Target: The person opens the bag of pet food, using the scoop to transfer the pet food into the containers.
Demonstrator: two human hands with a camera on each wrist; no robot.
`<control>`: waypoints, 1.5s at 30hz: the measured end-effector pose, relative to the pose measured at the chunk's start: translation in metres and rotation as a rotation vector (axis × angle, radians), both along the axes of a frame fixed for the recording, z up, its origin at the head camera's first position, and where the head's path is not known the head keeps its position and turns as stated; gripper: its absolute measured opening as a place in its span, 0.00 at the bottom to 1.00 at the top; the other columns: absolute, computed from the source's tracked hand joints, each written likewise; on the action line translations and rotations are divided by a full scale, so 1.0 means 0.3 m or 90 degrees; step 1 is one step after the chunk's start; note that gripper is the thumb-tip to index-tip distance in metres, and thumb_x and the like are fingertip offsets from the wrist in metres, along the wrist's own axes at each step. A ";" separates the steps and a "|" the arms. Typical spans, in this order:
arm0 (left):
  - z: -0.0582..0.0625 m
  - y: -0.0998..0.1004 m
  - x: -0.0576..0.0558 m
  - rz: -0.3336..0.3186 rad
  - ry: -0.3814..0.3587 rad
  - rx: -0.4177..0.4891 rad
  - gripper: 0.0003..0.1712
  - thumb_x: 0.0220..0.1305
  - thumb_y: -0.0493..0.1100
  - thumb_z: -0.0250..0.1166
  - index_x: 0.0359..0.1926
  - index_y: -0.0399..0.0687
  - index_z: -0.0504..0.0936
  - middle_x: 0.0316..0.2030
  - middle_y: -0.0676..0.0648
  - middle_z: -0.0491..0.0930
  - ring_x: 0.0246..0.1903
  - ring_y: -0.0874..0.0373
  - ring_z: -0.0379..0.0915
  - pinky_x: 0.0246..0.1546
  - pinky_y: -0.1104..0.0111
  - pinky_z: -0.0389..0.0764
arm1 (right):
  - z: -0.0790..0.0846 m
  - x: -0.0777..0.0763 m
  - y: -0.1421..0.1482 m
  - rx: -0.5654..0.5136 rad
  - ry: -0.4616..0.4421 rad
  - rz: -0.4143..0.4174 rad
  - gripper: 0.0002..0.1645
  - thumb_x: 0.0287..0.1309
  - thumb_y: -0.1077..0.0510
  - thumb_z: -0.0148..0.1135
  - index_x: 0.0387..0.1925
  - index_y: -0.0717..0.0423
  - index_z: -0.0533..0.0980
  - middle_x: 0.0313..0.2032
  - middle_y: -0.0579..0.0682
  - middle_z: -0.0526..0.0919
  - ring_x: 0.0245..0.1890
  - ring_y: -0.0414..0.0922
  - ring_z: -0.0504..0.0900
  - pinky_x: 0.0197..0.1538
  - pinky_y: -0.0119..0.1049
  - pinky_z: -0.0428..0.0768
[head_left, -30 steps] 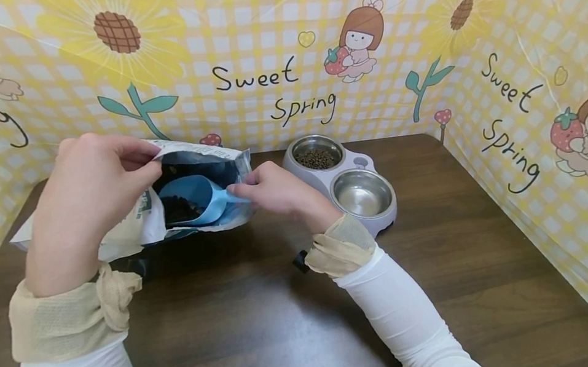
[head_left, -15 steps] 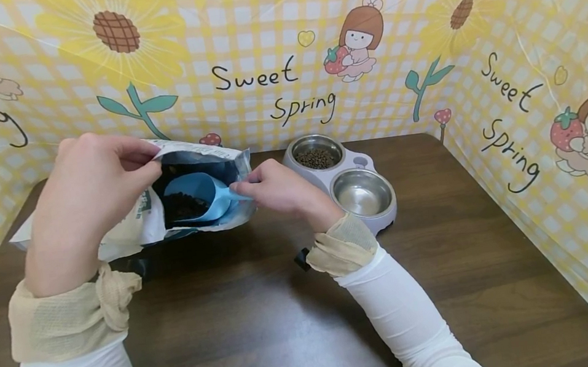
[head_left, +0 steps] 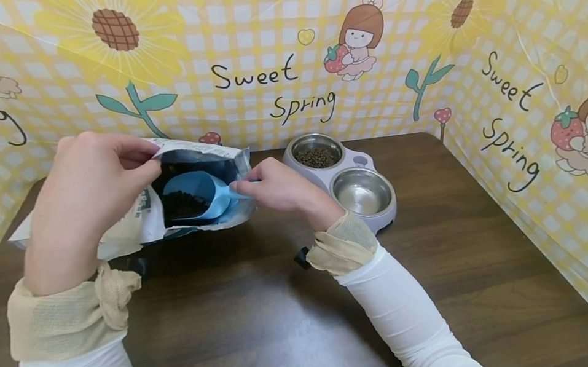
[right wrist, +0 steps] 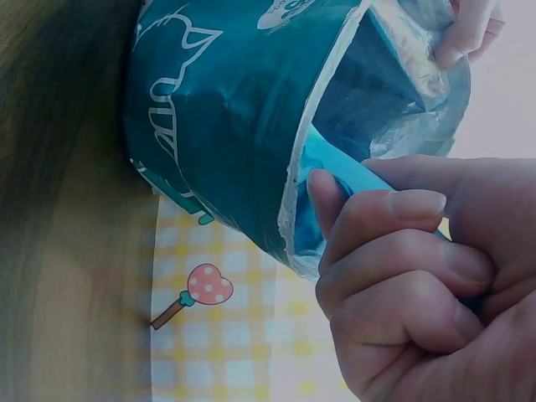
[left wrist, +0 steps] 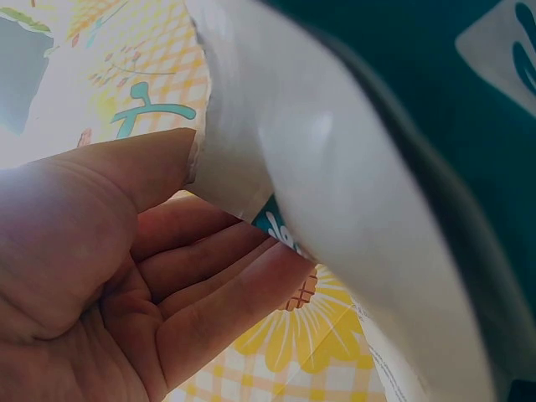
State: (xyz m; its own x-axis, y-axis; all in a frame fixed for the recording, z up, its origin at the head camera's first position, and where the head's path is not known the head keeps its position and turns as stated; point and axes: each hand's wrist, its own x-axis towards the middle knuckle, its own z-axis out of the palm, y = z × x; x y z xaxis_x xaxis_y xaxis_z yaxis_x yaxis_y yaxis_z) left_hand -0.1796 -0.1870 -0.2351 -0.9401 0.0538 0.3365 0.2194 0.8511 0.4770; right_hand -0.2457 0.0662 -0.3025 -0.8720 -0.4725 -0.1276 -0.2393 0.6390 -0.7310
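Note:
In the head view an opened pet food bag (head_left: 134,223) stands on the left of the table, its silvery mouth facing me. My left hand (head_left: 90,201) pinches the bag's upper rim between thumb and fingers, also visible in the left wrist view. Inside the mouth lies a blue scoop (head_left: 220,200) with dark kibble (head_left: 185,205) in its cup. Curled fingers of my right hand (head_left: 285,186) grip the scoop's handle at the bag's right edge. The right wrist view shows the teal side of the bag (right wrist: 226,117) and the handle (right wrist: 347,167) running into it.
A double pet bowl stand (head_left: 382,218) sits right of the bag, near the back wall. Its rear steel bowl holds brown kibble (head_left: 315,157); the front steel bowl (head_left: 362,193) shows bare metal. Yellow checked cloth (head_left: 250,22) closes in the brown table (head_left: 269,335) at the back and sides.
The scoop has shifted slightly right and up inside the bag, together with my right hand. My left hand keeps its hold on the rim.

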 end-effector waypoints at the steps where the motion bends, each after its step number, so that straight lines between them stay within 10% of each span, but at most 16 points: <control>1: 0.000 0.000 0.000 0.000 -0.001 0.000 0.16 0.71 0.44 0.69 0.52 0.38 0.93 0.44 0.32 0.93 0.45 0.37 0.91 0.32 0.82 0.66 | 0.000 -0.003 0.003 -0.001 -0.004 0.000 0.28 0.81 0.44 0.60 0.25 0.54 0.86 0.16 0.40 0.64 0.20 0.40 0.61 0.29 0.33 0.61; 8: 0.000 -0.004 -0.004 0.000 -0.002 0.001 0.17 0.71 0.44 0.69 0.52 0.37 0.92 0.43 0.32 0.93 0.45 0.36 0.91 0.31 0.83 0.65 | 0.002 -0.015 0.030 -0.072 -0.070 -0.012 0.26 0.80 0.46 0.61 0.30 0.59 0.88 0.20 0.41 0.76 0.33 0.39 0.75 0.39 0.30 0.75; 15: -0.001 -0.004 -0.005 0.001 0.000 0.002 0.17 0.71 0.44 0.69 0.52 0.38 0.93 0.43 0.32 0.93 0.45 0.37 0.91 0.30 0.85 0.64 | 0.021 -0.027 0.067 -0.078 -0.107 -0.015 0.26 0.80 0.44 0.61 0.33 0.57 0.89 0.14 0.40 0.64 0.14 0.40 0.59 0.21 0.34 0.58; 45: -0.003 -0.006 -0.001 -0.001 -0.001 0.007 0.16 0.71 0.44 0.68 0.52 0.39 0.93 0.43 0.34 0.93 0.45 0.38 0.91 0.30 0.86 0.64 | 0.064 -0.046 0.181 -0.176 -0.211 0.024 0.23 0.81 0.50 0.58 0.35 0.63 0.85 0.13 0.40 0.59 0.15 0.38 0.56 0.22 0.30 0.55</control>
